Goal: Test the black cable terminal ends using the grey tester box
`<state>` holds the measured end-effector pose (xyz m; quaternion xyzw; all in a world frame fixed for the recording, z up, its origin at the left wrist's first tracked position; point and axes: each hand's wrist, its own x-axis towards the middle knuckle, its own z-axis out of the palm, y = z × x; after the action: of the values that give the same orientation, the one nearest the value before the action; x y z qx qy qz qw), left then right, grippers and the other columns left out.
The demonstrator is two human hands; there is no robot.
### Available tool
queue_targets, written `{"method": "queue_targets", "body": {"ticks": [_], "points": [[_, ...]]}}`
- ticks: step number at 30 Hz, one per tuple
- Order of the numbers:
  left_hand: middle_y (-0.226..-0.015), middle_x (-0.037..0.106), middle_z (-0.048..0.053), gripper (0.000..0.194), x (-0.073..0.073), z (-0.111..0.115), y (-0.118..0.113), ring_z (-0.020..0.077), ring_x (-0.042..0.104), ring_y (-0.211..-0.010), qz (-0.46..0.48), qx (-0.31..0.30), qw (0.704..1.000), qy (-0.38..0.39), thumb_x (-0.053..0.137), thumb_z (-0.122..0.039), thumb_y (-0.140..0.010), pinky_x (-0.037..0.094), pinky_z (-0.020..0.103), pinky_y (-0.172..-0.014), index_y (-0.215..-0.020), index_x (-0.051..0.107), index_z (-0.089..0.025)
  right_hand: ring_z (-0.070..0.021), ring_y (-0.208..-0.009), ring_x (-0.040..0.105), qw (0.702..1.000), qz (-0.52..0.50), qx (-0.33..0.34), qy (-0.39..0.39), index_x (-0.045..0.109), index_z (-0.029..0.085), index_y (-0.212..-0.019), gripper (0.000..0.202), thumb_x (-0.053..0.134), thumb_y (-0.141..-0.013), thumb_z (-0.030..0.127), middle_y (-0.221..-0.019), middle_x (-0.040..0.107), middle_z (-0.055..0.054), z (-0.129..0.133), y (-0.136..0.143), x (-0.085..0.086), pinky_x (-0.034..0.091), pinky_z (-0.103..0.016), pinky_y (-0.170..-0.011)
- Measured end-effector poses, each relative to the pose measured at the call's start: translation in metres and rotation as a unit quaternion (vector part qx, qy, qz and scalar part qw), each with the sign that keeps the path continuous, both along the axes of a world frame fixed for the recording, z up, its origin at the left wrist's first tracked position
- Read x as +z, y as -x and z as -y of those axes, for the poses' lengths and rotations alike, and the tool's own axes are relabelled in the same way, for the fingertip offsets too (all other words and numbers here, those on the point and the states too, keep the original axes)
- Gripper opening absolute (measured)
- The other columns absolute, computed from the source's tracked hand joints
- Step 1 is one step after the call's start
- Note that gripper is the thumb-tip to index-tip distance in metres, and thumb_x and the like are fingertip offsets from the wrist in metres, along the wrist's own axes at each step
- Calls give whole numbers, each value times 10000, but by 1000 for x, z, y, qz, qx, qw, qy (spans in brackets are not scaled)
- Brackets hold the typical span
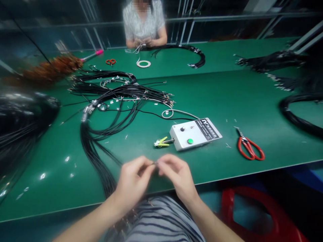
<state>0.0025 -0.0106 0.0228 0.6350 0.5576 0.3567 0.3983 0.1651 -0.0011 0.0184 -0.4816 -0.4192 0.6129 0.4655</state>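
My left hand (135, 176) and my right hand (176, 174) meet fingertip to fingertip over the table's front edge. Both are closed in a pinch around a small dark piece, perhaps a cable end, mostly hidden by the fingers. Beside my left hand, a thick bundle of black cables (94, 158) runs down over the table edge. Just beyond the hands lies a white box (185, 137) with a green button, a black knob and a yellow-green clip (161, 143) at its left end.
Red-handled scissors (249, 148) lie right on the green table (239, 90). More black cables (136, 92) spread at centre left, others (272, 60) at far right. A person (145, 23) works across the table near a white ring (143, 64). A red stool (228, 205) stands below right.
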Motion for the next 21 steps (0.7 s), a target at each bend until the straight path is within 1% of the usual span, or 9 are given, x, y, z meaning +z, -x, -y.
{"method": "queue_targets", "body": {"ticks": [2,7,9,12,14,16,18,19,21], "points": [[-688,653,-7,138,-1,0,-1,122,592,-612,15,8,1000,8,619,-227,-892,474,234,-592,-777,664,-165,-86,-550,538,1000,-4,-15,0,686,177,-731,158,737,-785,316,-606,597,34,0,5,-2,454,-209,-570],[-713,648,-12,122,-5,-2,-4,99,578,-586,113,38,991,62,633,-244,-890,472,205,-557,-801,649,-163,-74,-520,487,997,-57,-44,20,662,183,-688,171,738,-785,302,-546,537,57,3,18,-13,421,-202,-549],[-723,635,-15,116,-5,-3,-4,90,566,-595,136,42,987,76,637,-249,-890,464,194,-559,-812,640,-164,-69,-513,471,996,-72,-51,28,655,184,-687,177,739,-784,305,-535,525,62,2,21,-16,410,-198,-546],[-753,630,-6,109,-1,-7,0,92,566,-624,153,19,982,106,612,-266,-910,473,196,-585,-927,647,-165,-70,-514,473,997,-68,-36,28,660,180,-703,178,749,-774,317,-551,539,59,-1,20,-15,412,-200,-545],[-792,640,9,185,3,-11,2,91,565,-622,165,-14,977,132,593,-277,-922,481,201,-589,-1061,644,-165,-77,-516,485,998,-56,-16,23,670,179,-719,180,751,-771,331,-558,549,54,-3,16,-14,423,-208,-544],[-862,645,29,247,6,-15,1,84,560,-608,188,-45,970,149,600,-279,-914,480,201,-569,-1128,638,-163,-87,-525,503,999,-43,2,20,679,178,-737,180,745,-777,341,-564,559,49,-5,13,-13,439,-218,-550],[-893,640,40,232,7,-19,-1,79,553,-594,220,-65,960,159,633,-274,-887,469,197,-537,-1084,655,-153,-94,-542,526,999,-34,14,22,683,177,-759,175,734,-787,343,-597,588,37,-6,10,-14,450,-225,-560],[-859,637,34,210,7,-21,-3,78,547,-578,234,-68,956,165,650,-273,-874,460,195,-520,-1042,660,-147,-95,-549,534,999,-31,18,23,682,176,-769,174,733,-788,342,-622,604,31,-7,8,-14,452,-226,-561],[-721,620,4,172,4,-23,-7,77,530,-530,254,-55,950,175,666,-279,-863,436,192,-494,-963,651,-140,-97,-554,541,999,-25,23,21,671,176,-772,181,726,-793,347,-654,618,24,-8,6,-15,448,-228,-556]]}}
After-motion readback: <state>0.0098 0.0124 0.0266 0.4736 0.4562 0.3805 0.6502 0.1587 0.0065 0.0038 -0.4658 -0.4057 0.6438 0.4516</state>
